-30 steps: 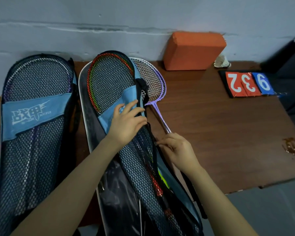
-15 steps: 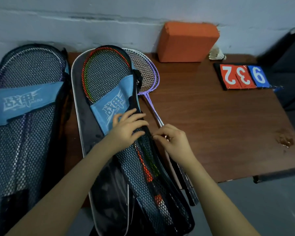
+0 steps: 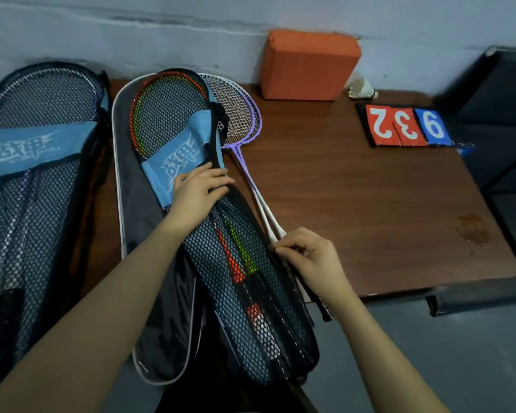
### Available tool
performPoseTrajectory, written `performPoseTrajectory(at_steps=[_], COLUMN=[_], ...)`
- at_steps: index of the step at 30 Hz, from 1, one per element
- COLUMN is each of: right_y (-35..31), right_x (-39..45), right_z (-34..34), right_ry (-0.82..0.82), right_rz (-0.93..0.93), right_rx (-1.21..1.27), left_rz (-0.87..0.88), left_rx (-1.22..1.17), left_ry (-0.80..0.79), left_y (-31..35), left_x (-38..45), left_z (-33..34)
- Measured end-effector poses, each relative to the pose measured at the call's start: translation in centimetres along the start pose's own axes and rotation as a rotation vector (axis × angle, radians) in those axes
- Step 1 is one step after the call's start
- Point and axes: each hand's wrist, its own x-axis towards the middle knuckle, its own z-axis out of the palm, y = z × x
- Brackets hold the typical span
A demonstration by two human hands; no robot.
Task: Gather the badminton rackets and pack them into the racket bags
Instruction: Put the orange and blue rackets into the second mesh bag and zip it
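Mesh racket bag [image 3: 233, 293] soft, floppy under our hands: left hand [image 3: 195, 195] presses it flat, right hand [image 3: 309, 257] pinches zipper edge. Purple rackets [image 3: 245, 120] light, stiff, beyond right hand on tabletop [image 3: 355, 189]; take by handles.

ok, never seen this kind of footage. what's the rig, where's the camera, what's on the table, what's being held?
There is no robot here: a person works with bare hands, and one wide camera worn on the head looks forward and down. On the brown table lie two mesh racket bags. The left bag holds rackets. The middle bag holds a red and green racket, and the left hand rests on it. The right hand pinches that bag's right edge, probably a zip pull. Two purple rackets lie outside, beside the bag. Farther back are an orange block, a shuttlecock and number cards.
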Motion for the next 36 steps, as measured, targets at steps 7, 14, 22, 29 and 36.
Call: performPoseTrajectory(at_steps=[7,14,22,29,36], right_y=[0.0,-0.7,0.3,1.8,1.5], right_x=[-1.4,-2.2,-4.8,-8.0,-9.7], right_z=[-0.8,-2.0,-5.4,-7.8,-9.2], right_ry=[0.045,0.017,0.056,0.082,0.107], right_rz=[-0.031,-0.090,-0.073,-0.044,-0.069], right_rx=[0.037,0.044,0.005,-0.016,0.094], left_rz=[0.229,0.058,-0.054,-0.210,-0.064], left_rx=[0.098,-0.054,-0.079,-0.033,-0.039], left_ry=[-0.236,-0.074,0.204,0.282,0.102], left_y=[5.4,8.3,10.2,11.9,14.9], left_x=[-6.3,-9.4,-7.6,-7.7,-9.5], left_z=[1.0,2.0,3.8,5.9,5.7])
